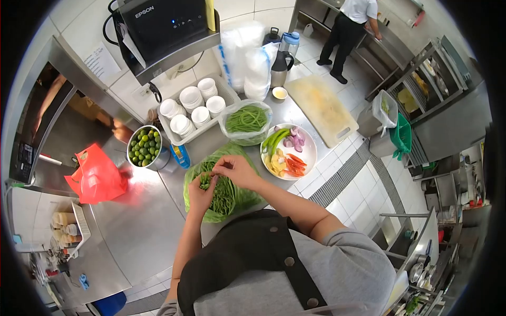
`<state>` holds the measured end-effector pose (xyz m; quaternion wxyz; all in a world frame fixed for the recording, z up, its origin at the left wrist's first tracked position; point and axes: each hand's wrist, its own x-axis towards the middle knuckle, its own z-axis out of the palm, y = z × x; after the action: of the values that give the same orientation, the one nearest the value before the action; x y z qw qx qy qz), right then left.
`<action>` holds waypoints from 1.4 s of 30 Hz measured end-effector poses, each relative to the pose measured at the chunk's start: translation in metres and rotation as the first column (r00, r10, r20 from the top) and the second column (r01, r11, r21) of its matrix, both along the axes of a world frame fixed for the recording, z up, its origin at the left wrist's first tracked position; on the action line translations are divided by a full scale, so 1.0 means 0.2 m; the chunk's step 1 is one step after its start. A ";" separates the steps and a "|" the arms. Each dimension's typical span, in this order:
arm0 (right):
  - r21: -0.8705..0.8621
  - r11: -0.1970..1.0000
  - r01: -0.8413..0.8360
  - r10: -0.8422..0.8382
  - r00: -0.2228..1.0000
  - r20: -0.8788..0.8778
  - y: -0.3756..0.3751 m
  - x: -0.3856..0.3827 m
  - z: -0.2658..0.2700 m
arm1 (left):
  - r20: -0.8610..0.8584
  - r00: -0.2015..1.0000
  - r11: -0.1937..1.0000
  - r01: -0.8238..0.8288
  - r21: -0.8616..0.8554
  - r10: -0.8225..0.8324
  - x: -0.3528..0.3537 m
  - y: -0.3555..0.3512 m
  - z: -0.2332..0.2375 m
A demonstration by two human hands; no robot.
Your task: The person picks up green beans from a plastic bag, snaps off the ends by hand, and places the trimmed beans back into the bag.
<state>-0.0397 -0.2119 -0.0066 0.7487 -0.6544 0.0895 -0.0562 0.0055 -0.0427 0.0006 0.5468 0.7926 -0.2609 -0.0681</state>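
We've slim green beans [205, 181] gripped, L hand [200, 196]; R hand [235, 169] pinched closed by 'em, crinkly green plastic bag [243, 203] under, round white plate [309, 142] 2 o'clk.

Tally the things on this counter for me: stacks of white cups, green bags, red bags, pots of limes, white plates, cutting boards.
Stacks of white cups: 6
Green bag: 1
Red bag: 1
Pot of limes: 1
White plate: 1
Cutting board: 1
Total: 11
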 end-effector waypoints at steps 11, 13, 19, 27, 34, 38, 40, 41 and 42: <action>-0.632 0.741 0.226 0.054 0.918 0.392 0.04 -0.04 -0.05 | -0.188 0.978 0.996 -0.081 0.044 0.088 -0.04 0.07 -0.11; -0.648 0.728 0.225 0.046 0.927 0.373 0.05 -0.03 -0.07 | -0.304 0.946 0.994 -0.109 0.026 0.112 -0.06 0.05 -0.06; -0.686 0.726 -0.043 0.135 0.987 0.082 -0.02 -0.05 -0.21 | -0.556 0.821 0.963 -0.238 -0.128 0.129 -0.07 0.08 -0.04; 0.000 0.963 -0.269 0.269 0.961 -0.064 0.11 -0.03 -0.16 | -0.590 0.767 0.905 -0.403 -0.135 0.254 -0.02 0.10 -0.10; -0.280 0.938 -0.206 0.128 0.953 -0.273 0.14 0.09 -0.06 | -0.428 0.808 0.815 -0.531 -0.232 0.404 0.06 0.04 0.00; -0.397 0.912 -0.103 0.107 0.994 -0.012 0.23 0.05 0.00 | -0.485 0.735 0.696 -0.650 -0.306 0.473 0.07 0.03 0.03; -0.442 0.897 -0.028 0.099 0.986 0.137 0.26 0.04 0.06 | -0.655 0.645 0.658 -0.695 -0.290 0.393 0.08 0.06 0.03; -0.437 0.899 0.016 0.087 0.972 0.216 0.27 0.03 0.07 | -0.730 0.591 0.642 -0.715 -0.278 0.343 0.08 0.07 0.03; -0.429 0.901 0.063 0.073 0.953 0.294 0.28 0.03 0.08 | -0.812 0.536 0.627 -0.720 -0.297 0.231 0.08 0.07 0.02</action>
<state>-0.0347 -0.1567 0.0086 0.5893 -0.7881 -0.0427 -0.1726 0.0223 -0.0286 0.0054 0.8189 0.5228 0.2059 -0.1171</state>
